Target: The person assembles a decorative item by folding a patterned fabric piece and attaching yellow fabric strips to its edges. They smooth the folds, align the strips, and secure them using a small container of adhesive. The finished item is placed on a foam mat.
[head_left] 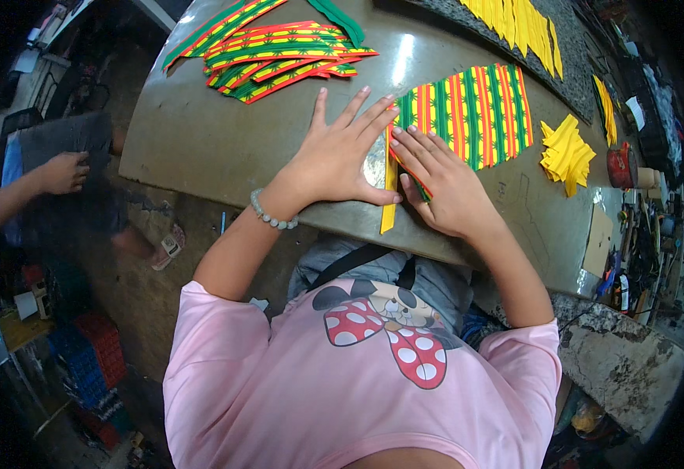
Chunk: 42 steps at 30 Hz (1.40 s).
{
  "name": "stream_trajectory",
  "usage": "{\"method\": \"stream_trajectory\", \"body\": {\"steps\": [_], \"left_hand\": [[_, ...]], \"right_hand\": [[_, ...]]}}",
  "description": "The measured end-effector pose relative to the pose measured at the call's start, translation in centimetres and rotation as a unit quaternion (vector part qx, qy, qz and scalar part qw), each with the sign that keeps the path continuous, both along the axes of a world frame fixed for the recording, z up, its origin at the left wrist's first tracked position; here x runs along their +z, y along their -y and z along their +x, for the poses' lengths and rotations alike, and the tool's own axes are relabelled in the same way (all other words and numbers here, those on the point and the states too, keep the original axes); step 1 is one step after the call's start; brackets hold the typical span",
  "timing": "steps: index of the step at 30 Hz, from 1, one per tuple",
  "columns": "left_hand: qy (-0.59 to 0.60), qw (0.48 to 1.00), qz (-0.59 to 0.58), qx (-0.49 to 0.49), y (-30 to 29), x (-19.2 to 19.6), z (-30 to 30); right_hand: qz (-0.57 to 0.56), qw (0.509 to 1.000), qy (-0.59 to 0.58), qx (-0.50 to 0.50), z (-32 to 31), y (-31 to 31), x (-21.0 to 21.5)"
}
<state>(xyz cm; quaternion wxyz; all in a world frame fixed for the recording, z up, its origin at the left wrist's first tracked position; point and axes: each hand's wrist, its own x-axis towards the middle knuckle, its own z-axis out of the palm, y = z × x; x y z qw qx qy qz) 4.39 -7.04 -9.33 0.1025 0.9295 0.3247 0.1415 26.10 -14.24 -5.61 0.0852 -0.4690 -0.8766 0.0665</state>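
The left hand (346, 152) lies palm down with its fingers fanned wide, the forefinger at the striped piece (475, 109) and the thumb across the yellow strip (388, 219). The right hand (445, 186) is flatter and narrower, fingers together, pressed on the piece's near left edge. That piece, thin printed cloth in green, yellow and red bands with dark leaf shapes, tapers toward the hands and lies inward from the near edge of the surface (178, 148). The strip, narrow, straight and plain, points toward that edge.

The surface is smooth and glossy, catching a white glare. By its far left edge sits a loose, fanned stack (279, 59) of similar cloth, a plain green band (338, 19) beside it. Toward the right edge is a crisscross yellow heap (567, 156); at the far edge, a speckled slab (574, 66) bears a row of slim yellow strips (514, 27).
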Motion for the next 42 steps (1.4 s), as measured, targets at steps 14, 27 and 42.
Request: {"method": "stream_trajectory", "body": {"steps": [14, 27, 42], "left_hand": [[-0.008, 1.000, -0.014, 0.003, 0.0, 0.1, 0.1], [-0.006, 1.000, -0.019, 0.003, -0.1, -0.3, 0.1], [-0.035, 0.999, -0.029, 0.010, 1.9, 0.8, -0.4]], "right_hand": [[0.046, 0.995, 0.093, 0.014, 0.7, -3.3, 2.3], [0.020, 0.995, 0.090, 0.037, 1.0, -0.3, 2.4], [-0.005, 0.998, -0.053, 0.032, 1.0, 0.7, 1.0]]}}
